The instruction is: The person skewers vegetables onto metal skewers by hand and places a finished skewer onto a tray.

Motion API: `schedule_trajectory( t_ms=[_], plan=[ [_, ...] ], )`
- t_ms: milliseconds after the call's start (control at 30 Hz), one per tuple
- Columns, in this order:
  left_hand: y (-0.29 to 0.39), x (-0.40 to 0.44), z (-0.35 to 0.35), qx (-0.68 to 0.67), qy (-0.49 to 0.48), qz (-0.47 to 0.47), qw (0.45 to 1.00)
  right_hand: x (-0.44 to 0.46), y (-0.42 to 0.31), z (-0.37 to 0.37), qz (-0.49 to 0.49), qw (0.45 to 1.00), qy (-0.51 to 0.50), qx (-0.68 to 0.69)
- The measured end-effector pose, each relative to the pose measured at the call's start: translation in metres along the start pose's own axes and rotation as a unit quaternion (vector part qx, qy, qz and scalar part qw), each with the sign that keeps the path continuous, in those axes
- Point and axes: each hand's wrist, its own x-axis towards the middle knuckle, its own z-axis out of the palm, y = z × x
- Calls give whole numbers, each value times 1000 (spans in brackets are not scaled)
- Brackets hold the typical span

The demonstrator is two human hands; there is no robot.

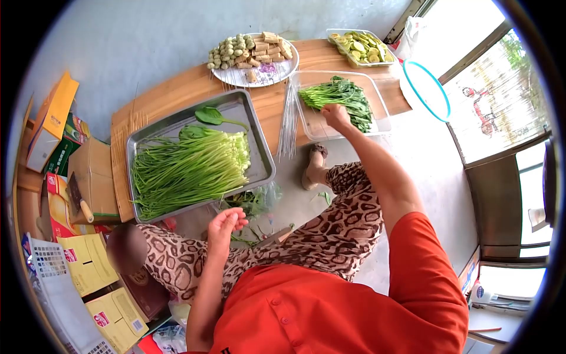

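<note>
My right hand (336,117) is closed in a fist at the near edge of a clear plastic container (383,125), against a bunch of leafy greens (352,101) lying inside. Its fingertips are hidden. Over my lap, my left hand (226,228) is raised with loosely curled fingers, and nothing shows in it. Beyond that hand stands a metal tray (264,154) holding a thick bundle of thin green stalks (188,168) with pale ends to the right. A broad green leaf (210,115) lies at the tray's far side.
Metal skewers (288,121) lie between tray and container. A plate (227,76) of skewered food and a tub of sliced green vegetable (365,48) stand at the back of the wooden table (168,91). A cleaver (78,197) rests by cardboard boxes (97,171) at left.
</note>
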Motion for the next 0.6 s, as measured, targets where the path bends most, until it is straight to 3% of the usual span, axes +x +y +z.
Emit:
schedule_trajectory(
  t_ms=[100,200,433,533,600],
  plan=[
    [-10,-5,-3,7,19,-20,1000,-2,7,16,63,992,-54,95],
    [-12,-6,-1,26,29,-45,998,-1,1,13,59,991,-43,112],
    [-19,4,11,56,20,-41,997,-1,-9,15,39,996,-10,82],
    [-30,4,7,103,7,-11,995,-5,-9,12,88,990,-20,106],
    [-31,1,7,100,14,-14,995,-9,-15,1,87,995,32,40]
  ],
)
